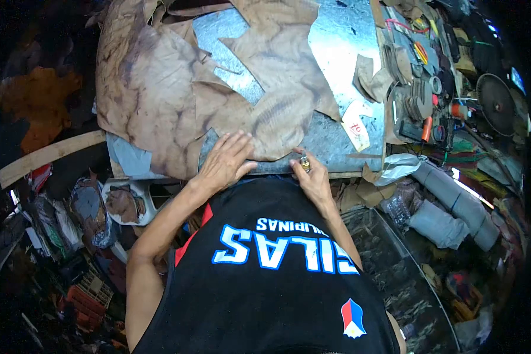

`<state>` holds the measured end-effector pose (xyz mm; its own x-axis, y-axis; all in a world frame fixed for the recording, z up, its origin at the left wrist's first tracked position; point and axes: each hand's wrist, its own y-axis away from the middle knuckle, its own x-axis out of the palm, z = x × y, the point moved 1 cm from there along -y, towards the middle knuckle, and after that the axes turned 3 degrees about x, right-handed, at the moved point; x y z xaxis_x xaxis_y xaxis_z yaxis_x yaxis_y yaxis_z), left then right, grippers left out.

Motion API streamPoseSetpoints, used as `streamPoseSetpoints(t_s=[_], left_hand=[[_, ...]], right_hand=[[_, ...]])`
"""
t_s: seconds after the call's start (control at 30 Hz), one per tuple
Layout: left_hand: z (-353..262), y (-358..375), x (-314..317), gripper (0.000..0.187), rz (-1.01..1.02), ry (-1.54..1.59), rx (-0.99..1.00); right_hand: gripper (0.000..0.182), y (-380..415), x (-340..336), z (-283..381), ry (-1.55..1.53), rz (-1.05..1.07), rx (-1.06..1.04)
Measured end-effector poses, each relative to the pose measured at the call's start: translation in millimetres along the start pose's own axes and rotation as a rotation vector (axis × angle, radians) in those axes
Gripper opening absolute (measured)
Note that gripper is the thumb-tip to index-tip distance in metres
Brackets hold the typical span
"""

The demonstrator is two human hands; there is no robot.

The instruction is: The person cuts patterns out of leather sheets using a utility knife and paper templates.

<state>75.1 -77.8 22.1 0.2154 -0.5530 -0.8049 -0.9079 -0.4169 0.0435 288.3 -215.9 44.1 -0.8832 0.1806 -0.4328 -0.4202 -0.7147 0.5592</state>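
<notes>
A large brown leather hide [159, 88] with cut-out gaps covers much of a metal-topped table [342, 53]. My left hand [225, 158] lies flat, fingers stretched out, on the hide's near edge. Just right of that edge, my right hand [315, 180] is closed near the table's front edge. Something small with a gold-coloured part [304, 164] shows at its fingers; I cannot make out what it is. A pale pattern piece marked in red [356, 126] lies to the right, beside curved leather offcuts [371, 78].
Tools, tape rolls and an orange-handled item [427, 128] crowd the table's right side. A round fan [495, 105] stands beyond. Wrapped rolls [454, 200] lie at lower right. On the left are a wooden plank [53, 156] and a white plastic chair [150, 194] with scraps.
</notes>
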Motion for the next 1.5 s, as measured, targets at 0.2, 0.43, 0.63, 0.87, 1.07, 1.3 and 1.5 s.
streamPoseSetpoints(t_s=[0.2, 0.43, 0.63, 0.87, 1.07, 1.3, 1.5], left_hand=[[25, -41, 1, 0.054, -0.067, -0.163, -0.048], [39, -57, -27, 0.051, -0.114, -0.029, -0.145], [45, -96, -31, 0.053, -0.387, 0.398, -0.309], [121, -192, -24, 0.079, -0.884, 0.761, -0.597], [137, -229, -51, 0.079, -0.866, 0.69, -0.644], [189, -309, -74, 0.066, -0.883, 0.729, -0.619], [206, -311, -66, 0.039, -0.8, 1.417, -0.573]], right_hand=[[0.037, -10, -13, 8, 0.096, -0.041, -0.094], [0.036, -42, -51, 24, 0.274, -0.24, -0.169], [0.043, -108, -65, 24, 0.472, -0.342, -0.364], [0.05, -130, -72, 42, 0.516, -0.295, -0.268], [0.048, -161, -83, 37, 0.493, -0.309, -0.297], [0.029, -182, -87, 18, 0.356, -0.226, -0.232], [0.023, -129, -97, 49, 0.208, -0.021, -0.049]])
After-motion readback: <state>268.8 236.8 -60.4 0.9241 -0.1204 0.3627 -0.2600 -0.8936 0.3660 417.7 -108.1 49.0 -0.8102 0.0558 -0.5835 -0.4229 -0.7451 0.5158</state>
